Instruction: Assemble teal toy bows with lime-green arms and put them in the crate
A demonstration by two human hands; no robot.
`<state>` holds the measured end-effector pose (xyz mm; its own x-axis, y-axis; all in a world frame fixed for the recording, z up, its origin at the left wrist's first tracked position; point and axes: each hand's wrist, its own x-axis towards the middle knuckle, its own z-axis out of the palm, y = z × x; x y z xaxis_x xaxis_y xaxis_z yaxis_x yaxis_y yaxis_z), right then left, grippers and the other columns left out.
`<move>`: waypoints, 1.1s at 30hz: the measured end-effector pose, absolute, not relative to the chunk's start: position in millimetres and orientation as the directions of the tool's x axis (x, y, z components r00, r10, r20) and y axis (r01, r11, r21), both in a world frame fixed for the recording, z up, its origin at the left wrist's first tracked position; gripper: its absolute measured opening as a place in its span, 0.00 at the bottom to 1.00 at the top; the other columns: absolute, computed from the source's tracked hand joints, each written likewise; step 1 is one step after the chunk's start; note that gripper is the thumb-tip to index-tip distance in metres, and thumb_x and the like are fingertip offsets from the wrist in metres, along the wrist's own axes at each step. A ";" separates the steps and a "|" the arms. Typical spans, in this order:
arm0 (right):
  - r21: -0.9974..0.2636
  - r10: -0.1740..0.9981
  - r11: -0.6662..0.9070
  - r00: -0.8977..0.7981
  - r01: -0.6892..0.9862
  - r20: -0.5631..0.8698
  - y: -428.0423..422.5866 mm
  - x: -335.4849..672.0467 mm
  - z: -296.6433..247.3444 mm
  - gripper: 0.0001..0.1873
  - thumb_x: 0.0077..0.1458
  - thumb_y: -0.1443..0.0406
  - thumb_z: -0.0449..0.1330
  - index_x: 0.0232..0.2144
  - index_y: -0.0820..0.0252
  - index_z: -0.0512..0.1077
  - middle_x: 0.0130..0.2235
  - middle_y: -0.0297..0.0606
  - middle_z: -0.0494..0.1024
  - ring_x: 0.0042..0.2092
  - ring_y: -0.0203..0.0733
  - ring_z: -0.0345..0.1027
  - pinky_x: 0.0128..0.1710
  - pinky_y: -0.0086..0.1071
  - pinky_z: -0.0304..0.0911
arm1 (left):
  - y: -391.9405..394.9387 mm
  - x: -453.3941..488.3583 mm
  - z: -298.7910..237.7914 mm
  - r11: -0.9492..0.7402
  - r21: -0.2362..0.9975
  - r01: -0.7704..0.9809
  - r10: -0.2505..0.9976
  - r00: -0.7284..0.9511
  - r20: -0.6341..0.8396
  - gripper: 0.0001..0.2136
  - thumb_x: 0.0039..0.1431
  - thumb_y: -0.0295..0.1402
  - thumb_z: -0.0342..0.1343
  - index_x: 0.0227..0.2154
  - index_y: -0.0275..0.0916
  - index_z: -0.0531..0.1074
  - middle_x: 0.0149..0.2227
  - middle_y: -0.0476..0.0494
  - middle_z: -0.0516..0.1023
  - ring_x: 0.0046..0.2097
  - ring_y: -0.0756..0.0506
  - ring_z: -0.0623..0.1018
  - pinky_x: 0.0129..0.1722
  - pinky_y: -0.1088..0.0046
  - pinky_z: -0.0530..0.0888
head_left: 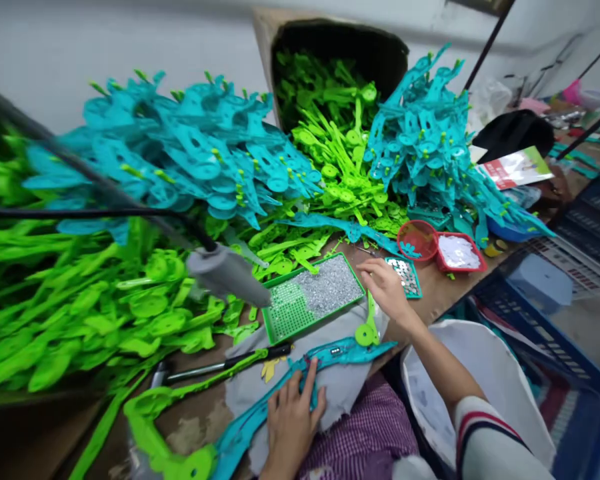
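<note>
My left hand [293, 417] presses down on a long teal plastic part [330, 353] that lies across a grey cloth [340, 387] at the table's near edge; its fingers curl over the part. My right hand [386, 288] hovers with fingers pinched together between a green tray [280, 313] of small silver pieces and a small teal tray [414, 280] of round metal pieces. What the fingertips hold is too small to see. A lime green round-headed part [366, 330] hangs just under that hand.
Big heaps of teal parts [190, 153] and lime green parts [55, 313] cover the table. A cardboard box [330, 53] of green parts tips over at the back. A grey hanging tool [227, 273] dangles near the tray. Red bowls [420, 240] and blue crates [555, 293] stand to the right.
</note>
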<state>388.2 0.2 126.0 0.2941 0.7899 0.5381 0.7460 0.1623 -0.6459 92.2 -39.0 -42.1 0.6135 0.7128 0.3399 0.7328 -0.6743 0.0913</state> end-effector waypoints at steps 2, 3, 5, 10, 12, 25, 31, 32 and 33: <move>-0.665 0.838 0.256 0.181 0.702 0.515 35.9 384.5 143.9 0.13 0.66 0.59 0.57 0.47 0.50 0.78 0.48 0.39 0.80 0.51 0.42 0.73 0.52 0.39 0.67 | -39.4 93.0 -42.8 -0.680 0.082 0.728 0.702 0.616 0.358 0.22 0.68 0.36 0.52 0.64 0.46 0.69 0.50 0.36 0.79 0.47 0.39 0.77 0.46 0.61 0.69; -0.679 0.852 0.291 0.140 0.674 0.504 58.0 383.8 153.1 0.13 0.65 0.58 0.58 0.48 0.50 0.78 0.48 0.39 0.80 0.51 0.42 0.73 0.51 0.39 0.68 | -39.6 93.2 -42.9 -0.680 0.079 0.729 0.701 0.615 0.360 0.22 0.68 0.36 0.53 0.64 0.46 0.69 0.50 0.36 0.79 0.47 0.40 0.77 0.46 0.61 0.69; -0.701 0.862 0.304 0.127 0.645 0.491 105.6 384.2 171.8 0.13 0.63 0.57 0.58 0.45 0.53 0.79 0.45 0.39 0.82 0.47 0.43 0.75 0.48 0.38 0.69 | -39.9 93.4 -43.0 -0.671 0.088 0.736 0.709 0.603 0.365 0.23 0.67 0.36 0.53 0.64 0.47 0.68 0.50 0.37 0.79 0.47 0.40 0.76 0.47 0.62 0.69; -0.662 0.761 0.331 0.225 0.673 0.609 199.9 375.6 221.5 0.17 0.65 0.57 0.54 0.49 0.58 0.76 0.42 0.39 0.82 0.40 0.41 0.75 0.47 0.37 0.67 | -41.5 96.9 -45.3 -0.644 0.163 0.747 0.731 0.539 0.418 0.23 0.65 0.34 0.54 0.63 0.50 0.69 0.50 0.40 0.79 0.47 0.41 0.76 0.48 0.63 0.68; -0.618 0.778 0.348 0.151 0.705 0.610 226.2 360.3 239.2 0.19 0.66 0.56 0.53 0.50 0.57 0.75 0.40 0.37 0.82 0.39 0.40 0.74 0.45 0.35 0.66 | -42.0 99.3 -46.5 -0.639 0.187 0.746 0.733 0.518 0.441 0.23 0.65 0.34 0.54 0.63 0.50 0.69 0.50 0.41 0.79 0.47 0.41 0.76 0.48 0.63 0.67; -0.343 0.953 -0.118 0.203 0.932 0.226 355.3 267.8 285.7 0.27 0.55 0.46 0.60 0.44 0.62 0.77 0.50 0.54 0.80 0.54 0.59 0.73 0.51 0.41 0.65 | -41.1 100.0 -57.3 -0.661 0.161 0.733 0.686 0.505 0.524 0.26 0.62 0.38 0.56 0.64 0.49 0.68 0.49 0.43 0.80 0.45 0.43 0.76 0.46 0.64 0.68; -0.531 0.912 -0.084 0.280 0.843 0.299 348.3 275.7 301.8 0.23 0.60 0.50 0.55 0.34 0.64 0.78 0.36 0.50 0.82 0.47 0.56 0.76 0.50 0.43 0.66 | -40.4 103.3 -73.1 -0.650 0.203 0.732 0.700 0.473 0.535 0.26 0.60 0.39 0.57 0.62 0.49 0.70 0.48 0.42 0.81 0.43 0.42 0.77 0.43 0.63 0.70; -0.555 0.912 -0.055 0.268 0.830 0.310 346.6 277.8 304.0 0.25 0.61 0.49 0.54 0.31 0.64 0.77 0.31 0.49 0.81 0.44 0.55 0.77 0.49 0.43 0.66 | -40.0 103.2 -74.1 -0.655 0.205 0.728 0.696 0.475 0.539 0.26 0.59 0.39 0.58 0.62 0.49 0.70 0.48 0.42 0.82 0.43 0.41 0.77 0.43 0.63 0.70; -0.572 0.910 -0.024 0.255 0.820 0.327 344.5 280.0 306.2 0.27 0.61 0.48 0.53 0.29 0.65 0.77 0.26 0.47 0.79 0.41 0.54 0.77 0.49 0.43 0.67 | -39.5 102.8 -74.3 -0.661 0.203 0.722 0.690 0.479 0.542 0.27 0.59 0.39 0.58 0.62 0.49 0.70 0.48 0.42 0.82 0.42 0.41 0.77 0.42 0.63 0.71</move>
<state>280.0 344.5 306.2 0.2547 0.9101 0.3268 0.8196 -0.0238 -0.5724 102.8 -39.5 -74.3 0.4794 0.6899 0.5425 0.7220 -0.6615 0.2031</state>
